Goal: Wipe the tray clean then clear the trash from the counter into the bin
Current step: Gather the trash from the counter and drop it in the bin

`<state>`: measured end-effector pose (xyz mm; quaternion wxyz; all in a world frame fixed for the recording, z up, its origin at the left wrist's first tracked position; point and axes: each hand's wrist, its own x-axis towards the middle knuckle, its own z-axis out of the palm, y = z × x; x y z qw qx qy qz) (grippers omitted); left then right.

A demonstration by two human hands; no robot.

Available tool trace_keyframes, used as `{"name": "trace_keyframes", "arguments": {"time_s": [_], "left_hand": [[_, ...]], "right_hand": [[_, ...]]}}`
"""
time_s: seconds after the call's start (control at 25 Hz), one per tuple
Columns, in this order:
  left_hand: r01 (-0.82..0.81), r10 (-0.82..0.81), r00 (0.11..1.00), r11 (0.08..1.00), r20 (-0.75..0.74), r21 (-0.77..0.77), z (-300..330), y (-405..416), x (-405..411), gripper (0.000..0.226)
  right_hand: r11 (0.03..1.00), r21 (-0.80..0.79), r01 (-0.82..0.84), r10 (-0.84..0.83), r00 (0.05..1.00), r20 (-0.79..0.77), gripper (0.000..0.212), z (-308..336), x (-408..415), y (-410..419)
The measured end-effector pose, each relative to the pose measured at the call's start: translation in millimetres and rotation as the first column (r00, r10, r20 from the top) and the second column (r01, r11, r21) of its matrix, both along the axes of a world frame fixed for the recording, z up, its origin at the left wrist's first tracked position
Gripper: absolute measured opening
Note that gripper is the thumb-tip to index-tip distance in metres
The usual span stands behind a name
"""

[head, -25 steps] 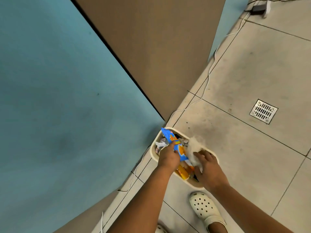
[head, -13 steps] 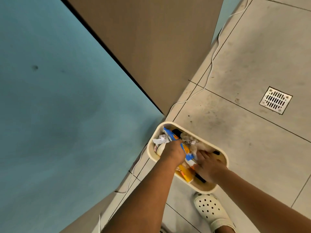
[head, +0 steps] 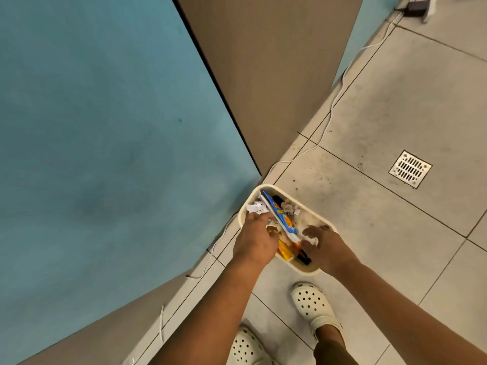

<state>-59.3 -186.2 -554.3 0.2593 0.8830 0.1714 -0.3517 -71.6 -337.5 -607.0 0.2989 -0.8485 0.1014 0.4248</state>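
Both hands were over the cream oval plastic bin [head: 263, 189] on the tiled floor [head: 382, 219]. The left hand [head: 254, 239] and right hand [head: 325, 248] had fingers loosely spread, gripping nothing. The blue and orange wrapper [head: 279, 213] stood tall among crumpled white paper [head: 254, 206]; it could tip out over the rim because the bin looked full.
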Motion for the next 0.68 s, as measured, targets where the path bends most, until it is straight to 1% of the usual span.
{"name": "trace_keyframes", "arguments": {"time_s": [0.08, 0.16, 0.28, 0.32, 0.4, 0.44, 0.52, 0.68], "left_hand": [[-0.085, 0.088, 0.995, 0.994, 0.042, -0.071, 48, 4, -3, 0.037], [-0.145, 0.159, 0.983, 0.979, 0.09, -0.142, 108, 5, -4, 0.035], [-0.165, 0.201, 0.968, 0.961, 0.151, -0.22, 202, 4, -8, 0.032], [-0.173, 0.224, 0.955, 0.952, 0.193, -0.252, 237, 5, -11, 0.032], [-0.184, 0.283, 0.912, 0.929, 0.296, -0.32, 306, 8, -26, 0.033], [-0.188, 0.314, 0.882, 0.919, 0.352, -0.347, 336, 12, -34, 0.033], [-0.182, 0.349, 0.828, 0.908, 0.439, -0.377, 387, 23, -50, 0.032], [-0.163, 0.428, 0.718, 0.87, 0.548, -0.466, 469, 62, -82, 0.03]], "right_hand": [[1.0, 0.03, -0.01, 0.008, 0.999, 0.048, 0.035, 50, 4, 0], [0.998, 0.064, -0.02, 0.01, 0.989, 0.147, 0.033, 109, 11, 3], [0.99, 0.136, -0.048, 0.004, 0.952, 0.307, 0.028, 204, 18, 15], [0.982, 0.184, -0.041, -0.029, 0.933, 0.358, 0.027, 240, 19, 20], [0.954, 0.3, -0.013, -0.128, 0.885, 0.448, 0.024, 314, 15, 29], [0.942, 0.336, -0.026, -0.153, 0.854, 0.497, 0.023, 346, 13, 33], [0.925, 0.37, -0.083, -0.158, 0.802, 0.576, 0.02, 402, 6, 42], [0.879, 0.446, -0.17, -0.196, 0.722, 0.663, 0.015, 495, -4, 75]]}}
